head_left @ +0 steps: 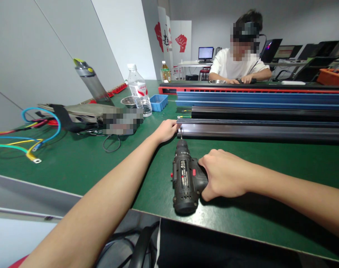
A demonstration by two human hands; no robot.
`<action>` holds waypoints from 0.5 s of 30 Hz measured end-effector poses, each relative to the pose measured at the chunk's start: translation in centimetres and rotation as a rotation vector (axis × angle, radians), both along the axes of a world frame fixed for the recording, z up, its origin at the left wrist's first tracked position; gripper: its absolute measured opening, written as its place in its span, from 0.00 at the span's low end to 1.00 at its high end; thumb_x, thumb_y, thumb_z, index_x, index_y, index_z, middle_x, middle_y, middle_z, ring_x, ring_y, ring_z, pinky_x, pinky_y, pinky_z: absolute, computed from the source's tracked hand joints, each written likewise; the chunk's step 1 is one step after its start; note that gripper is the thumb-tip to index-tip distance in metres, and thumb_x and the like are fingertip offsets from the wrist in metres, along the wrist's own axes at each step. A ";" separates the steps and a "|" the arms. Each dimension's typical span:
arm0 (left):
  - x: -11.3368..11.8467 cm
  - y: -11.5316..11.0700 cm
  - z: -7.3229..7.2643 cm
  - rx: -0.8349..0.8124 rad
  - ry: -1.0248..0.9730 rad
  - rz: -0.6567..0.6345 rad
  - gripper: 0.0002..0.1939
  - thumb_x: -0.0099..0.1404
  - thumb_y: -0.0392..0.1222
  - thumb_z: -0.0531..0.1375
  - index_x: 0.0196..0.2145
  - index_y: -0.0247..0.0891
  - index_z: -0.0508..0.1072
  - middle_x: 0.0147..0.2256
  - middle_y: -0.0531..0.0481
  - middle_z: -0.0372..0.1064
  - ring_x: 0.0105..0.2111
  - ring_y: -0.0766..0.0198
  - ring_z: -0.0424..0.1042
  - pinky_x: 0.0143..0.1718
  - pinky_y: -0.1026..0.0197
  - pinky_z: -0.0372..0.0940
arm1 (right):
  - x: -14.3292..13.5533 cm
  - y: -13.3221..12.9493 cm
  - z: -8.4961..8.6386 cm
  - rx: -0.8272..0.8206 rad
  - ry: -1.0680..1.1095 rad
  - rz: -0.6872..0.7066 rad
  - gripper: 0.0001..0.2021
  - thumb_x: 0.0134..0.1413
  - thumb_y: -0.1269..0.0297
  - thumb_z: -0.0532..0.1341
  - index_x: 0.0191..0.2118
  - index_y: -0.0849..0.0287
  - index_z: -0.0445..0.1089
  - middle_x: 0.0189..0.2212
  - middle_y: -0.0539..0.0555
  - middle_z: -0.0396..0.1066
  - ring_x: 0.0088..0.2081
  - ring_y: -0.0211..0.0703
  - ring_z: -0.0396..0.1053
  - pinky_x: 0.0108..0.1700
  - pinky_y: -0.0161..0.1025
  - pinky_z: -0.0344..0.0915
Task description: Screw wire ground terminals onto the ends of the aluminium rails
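Note:
My right hand [225, 173] is wrapped round the grip of a black cordless drill [185, 182], which lies on its side with its bit pointing away from me. The tip of the bit meets the near face of a long dark metal rail [259, 130] close to its left end, where the drill's light makes a bright patch. At that same end my left hand [167, 131] pinches the rail, its fingertips partly hidden behind it. Just beyond lie a black rail [242, 112] and a blue rail [242, 99], parallel to it.
A water bottle [138, 89], a blue bin [158, 102] and a metal bowl [128, 101] stand at the back left. A grey pouch [82, 113] and loose cables [32, 147] lie on the green table [147, 175]. Across it sits a person [222, 67] with both hands at the table.

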State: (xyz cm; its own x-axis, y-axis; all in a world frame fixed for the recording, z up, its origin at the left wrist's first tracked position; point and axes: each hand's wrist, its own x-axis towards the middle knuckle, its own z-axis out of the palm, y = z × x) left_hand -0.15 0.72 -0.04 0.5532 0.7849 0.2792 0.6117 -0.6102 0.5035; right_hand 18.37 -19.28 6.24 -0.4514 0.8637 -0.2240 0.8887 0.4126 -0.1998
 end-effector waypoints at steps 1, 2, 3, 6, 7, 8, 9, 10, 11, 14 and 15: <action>0.0 0.0 0.0 0.001 -0.003 -0.004 0.22 0.69 0.53 0.48 0.24 0.36 0.65 0.24 0.51 0.65 0.27 0.64 0.61 0.30 0.64 0.56 | 0.0 0.0 0.0 0.000 -0.003 0.000 0.19 0.34 0.47 0.68 0.28 0.59 0.75 0.24 0.56 0.74 0.23 0.45 0.68 0.24 0.38 0.53; 0.0 0.0 0.0 0.001 -0.006 -0.008 0.22 0.69 0.53 0.48 0.24 0.36 0.65 0.24 0.51 0.65 0.27 0.64 0.61 0.30 0.64 0.56 | 0.0 0.0 0.0 -0.002 -0.007 0.000 0.19 0.34 0.47 0.68 0.29 0.59 0.76 0.24 0.57 0.75 0.24 0.46 0.68 0.24 0.38 0.53; 0.0 0.1 -0.1 -0.001 -0.008 -0.010 0.22 0.68 0.54 0.48 0.24 0.36 0.65 0.24 0.52 0.64 0.27 0.64 0.60 0.30 0.64 0.56 | 0.0 0.0 0.1 -0.005 -0.013 -0.001 0.20 0.35 0.47 0.68 0.29 0.59 0.76 0.25 0.57 0.75 0.24 0.46 0.69 0.24 0.38 0.53; 0.0 0.1 -0.1 -0.004 -0.006 -0.012 0.23 0.68 0.55 0.48 0.23 0.37 0.64 0.23 0.52 0.62 0.27 0.64 0.60 0.30 0.64 0.55 | -0.1 0.0 0.1 -0.015 -0.024 0.000 0.20 0.35 0.47 0.68 0.30 0.60 0.77 0.26 0.58 0.76 0.25 0.47 0.70 0.25 0.38 0.54; 0.0 0.1 -0.1 -0.002 -0.004 -0.011 0.23 0.68 0.55 0.48 0.23 0.37 0.63 0.23 0.52 0.62 0.27 0.64 0.60 0.30 0.64 0.55 | 0.0 0.0 0.1 -0.015 -0.023 0.001 0.20 0.35 0.47 0.68 0.30 0.60 0.77 0.25 0.58 0.76 0.25 0.47 0.70 0.25 0.38 0.54; 0.0 0.1 -0.1 0.000 -0.002 -0.009 0.23 0.68 0.55 0.47 0.23 0.37 0.63 0.23 0.52 0.63 0.27 0.64 0.60 0.29 0.64 0.55 | 0.0 0.0 0.1 -0.014 -0.020 0.002 0.20 0.35 0.47 0.68 0.30 0.60 0.77 0.25 0.58 0.75 0.24 0.47 0.70 0.25 0.38 0.54; 0.0 0.1 -0.1 0.002 0.000 -0.007 0.23 0.68 0.55 0.47 0.23 0.37 0.64 0.23 0.51 0.63 0.27 0.64 0.60 0.29 0.64 0.55 | 0.0 0.0 0.1 -0.013 -0.017 0.003 0.20 0.35 0.47 0.68 0.29 0.59 0.77 0.25 0.57 0.75 0.24 0.46 0.70 0.24 0.38 0.53; 0.0 0.1 -0.1 0.004 0.003 -0.005 0.23 0.68 0.56 0.47 0.23 0.37 0.64 0.24 0.51 0.63 0.27 0.64 0.60 0.29 0.64 0.55 | 0.0 0.0 0.1 -0.009 -0.012 0.002 0.20 0.35 0.47 0.68 0.29 0.59 0.76 0.24 0.57 0.75 0.24 0.46 0.69 0.24 0.38 0.53; -0.1 0.1 -0.1 0.006 0.005 -0.004 0.23 0.67 0.56 0.47 0.23 0.37 0.64 0.24 0.51 0.63 0.27 0.64 0.60 0.29 0.64 0.55 | 0.0 0.0 0.1 -0.007 -0.007 0.002 0.19 0.34 0.47 0.68 0.28 0.59 0.76 0.24 0.56 0.74 0.23 0.46 0.69 0.24 0.38 0.53; -0.1 0.2 -0.2 0.008 0.004 -0.009 0.23 0.67 0.56 0.47 0.24 0.37 0.64 0.24 0.51 0.64 0.27 0.64 0.60 0.29 0.64 0.55 | 0.0 0.0 0.0 -0.004 -0.002 0.001 0.19 0.34 0.47 0.68 0.28 0.59 0.76 0.23 0.56 0.74 0.23 0.45 0.69 0.24 0.38 0.53; -0.1 0.2 -0.2 0.009 -0.001 -0.014 0.23 0.67 0.56 0.47 0.24 0.37 0.64 0.24 0.51 0.64 0.27 0.64 0.60 0.29 0.64 0.55 | -0.1 0.0 0.0 -0.004 -0.002 0.001 0.19 0.34 0.47 0.68 0.28 0.59 0.76 0.24 0.56 0.74 0.23 0.46 0.69 0.24 0.38 0.54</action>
